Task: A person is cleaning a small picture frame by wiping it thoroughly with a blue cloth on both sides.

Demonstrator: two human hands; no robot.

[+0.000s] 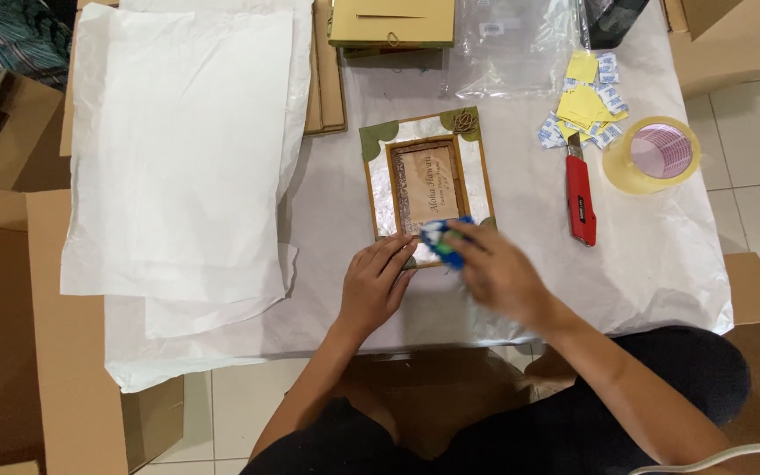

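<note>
Near the table's front edge, our left hand (376, 286) lies flat, fingers spread, pressing the lower left corner of the picture frame (427, 185). Just beside it, our right hand (499, 273) is closed around a blue cloth (443, 239), which it holds against the frame's lower edge. Right of the frame lies a red box cutter (580, 199), with a roll of tape (653, 155) toward the right edge. Along the left side lie sheets of white paper (178, 149). Farther back sit yellow slips (584, 104) and a clear plastic bag (512, 48).
</note>
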